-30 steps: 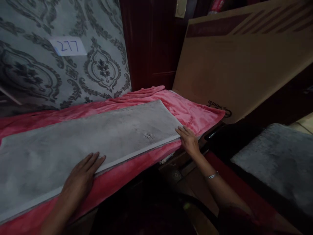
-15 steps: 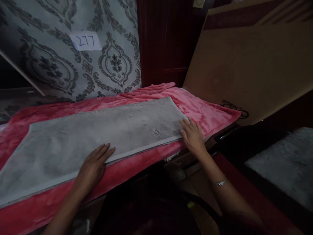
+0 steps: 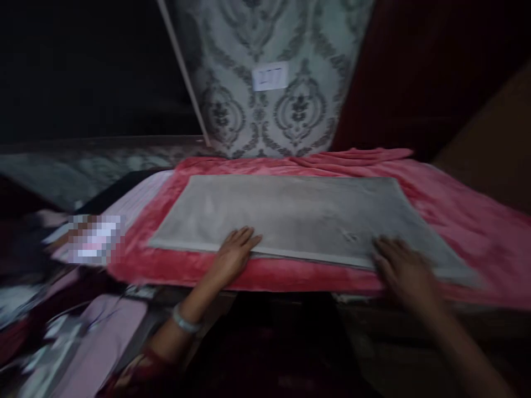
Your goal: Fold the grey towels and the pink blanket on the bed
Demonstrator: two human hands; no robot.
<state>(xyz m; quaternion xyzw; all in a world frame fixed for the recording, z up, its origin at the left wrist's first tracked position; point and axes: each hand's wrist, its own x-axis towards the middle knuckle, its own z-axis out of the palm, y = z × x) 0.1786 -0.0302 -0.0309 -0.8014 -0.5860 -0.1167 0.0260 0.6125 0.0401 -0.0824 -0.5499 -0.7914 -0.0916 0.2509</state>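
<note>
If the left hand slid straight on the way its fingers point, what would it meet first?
The left hand lies on the grey mat, fingers pointing up-right; only more mat lies ahead, then probably the pink blanket.

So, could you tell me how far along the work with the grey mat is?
The grey mat already lies flat on the pink blanket. In hand: the left hand and right hand both rest open on its near edge. The picture is blurred, and nothing shows what is left beyond perhaps squaring it.
</note>
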